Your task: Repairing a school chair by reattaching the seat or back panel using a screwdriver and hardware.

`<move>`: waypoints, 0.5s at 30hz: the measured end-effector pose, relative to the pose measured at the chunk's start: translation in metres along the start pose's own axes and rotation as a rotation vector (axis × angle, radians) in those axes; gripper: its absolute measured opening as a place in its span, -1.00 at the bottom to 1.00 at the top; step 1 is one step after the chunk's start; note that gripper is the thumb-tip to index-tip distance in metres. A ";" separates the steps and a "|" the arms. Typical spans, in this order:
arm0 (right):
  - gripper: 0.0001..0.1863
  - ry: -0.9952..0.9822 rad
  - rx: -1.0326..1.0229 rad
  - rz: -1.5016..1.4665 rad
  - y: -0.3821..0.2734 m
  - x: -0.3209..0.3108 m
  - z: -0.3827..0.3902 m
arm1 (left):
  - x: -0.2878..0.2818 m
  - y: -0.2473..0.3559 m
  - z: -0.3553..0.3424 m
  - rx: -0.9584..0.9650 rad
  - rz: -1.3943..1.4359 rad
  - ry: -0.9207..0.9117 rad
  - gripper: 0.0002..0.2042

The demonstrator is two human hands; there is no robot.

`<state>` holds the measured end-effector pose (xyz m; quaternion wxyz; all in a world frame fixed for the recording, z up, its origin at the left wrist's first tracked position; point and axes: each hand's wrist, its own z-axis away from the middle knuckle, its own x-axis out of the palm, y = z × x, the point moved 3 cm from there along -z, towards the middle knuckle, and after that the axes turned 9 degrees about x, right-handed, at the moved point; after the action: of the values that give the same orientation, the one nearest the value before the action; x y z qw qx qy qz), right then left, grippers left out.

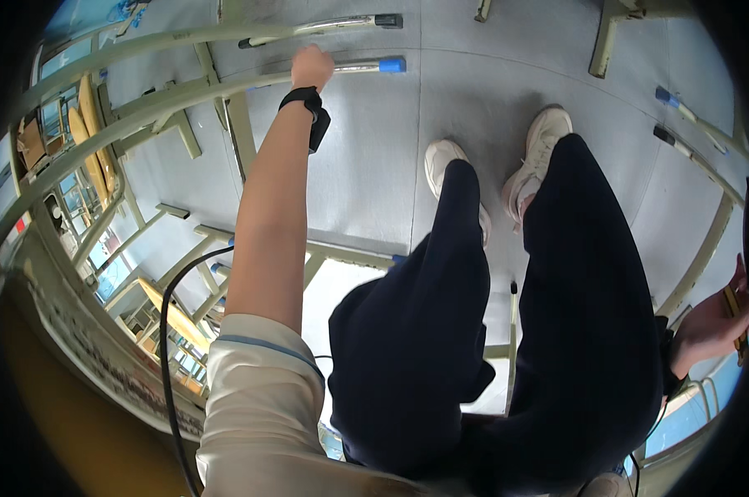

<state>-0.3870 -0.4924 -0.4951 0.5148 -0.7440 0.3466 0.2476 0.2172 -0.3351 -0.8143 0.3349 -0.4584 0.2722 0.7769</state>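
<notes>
My left hand (312, 65) reaches far forward, its fingers curled and partly hidden. It lies over a pale metal bar (358, 68) with a blue end cap; whether it grips the bar or something small, I cannot make out. A black band with a dark square device (318, 131) circles that wrist. At the far right rim, my right hand (710, 331) is closed around a slim yellow-and-dark object (734, 316). Its kind is unclear, and the dark picture edge cuts part of it off.
Another pale bar with black end caps (325, 29) runs beyond my left hand. My legs (416, 331) and white shoes (540, 153) are on the grey tiled floor (358, 166). Metal furniture frames (714, 224) stand right; yellow seats (93, 137) are left. A black cable (166, 356) hangs beside my left arm.
</notes>
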 end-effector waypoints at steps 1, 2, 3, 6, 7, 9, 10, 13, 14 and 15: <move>-0.71 -0.070 0.133 -0.240 0.017 0.017 0.008 | -0.002 -0.012 0.003 -0.013 -0.040 -0.012 -0.67; -0.71 -0.131 0.236 -0.442 0.019 0.024 0.008 | 0.004 -0.009 -0.001 -0.008 -0.035 -0.027 -0.63; -0.70 -0.192 0.340 -0.646 0.019 0.034 0.008 | 0.007 -0.006 -0.007 -0.008 -0.027 -0.026 -0.63; -0.70 -0.160 0.427 -0.437 0.011 0.052 0.018 | 0.014 -0.005 -0.021 -0.031 -0.182 -0.199 -0.51; -0.67 -0.168 0.465 -0.321 0.013 0.056 0.021 | 0.016 -0.005 -0.022 -0.029 -0.172 -0.200 -0.48; -0.67 -0.215 0.443 -0.319 0.008 0.064 0.022 | 0.016 -0.011 -0.027 -0.028 -0.170 -0.199 -0.44; -0.68 -0.211 0.459 -0.286 0.007 0.068 0.023 | 0.018 -0.015 -0.027 -0.017 -0.164 -0.200 -0.40; -0.70 -0.152 0.489 -0.330 0.002 0.071 0.022 | 0.031 -0.026 -0.037 0.004 -0.143 -0.190 -0.34; -0.74 -0.175 0.517 -0.417 0.008 0.069 0.023 | 0.032 -0.024 -0.038 0.005 -0.140 -0.186 -0.33; -0.79 -0.199 0.544 -0.504 0.014 0.068 0.025 | 0.033 -0.023 -0.039 0.009 -0.141 -0.185 -0.33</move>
<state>-0.3546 -0.4897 -0.5612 0.7693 -0.6144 0.1542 0.0830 0.2437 -0.3407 -0.8633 0.4144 -0.4012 0.2109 0.7892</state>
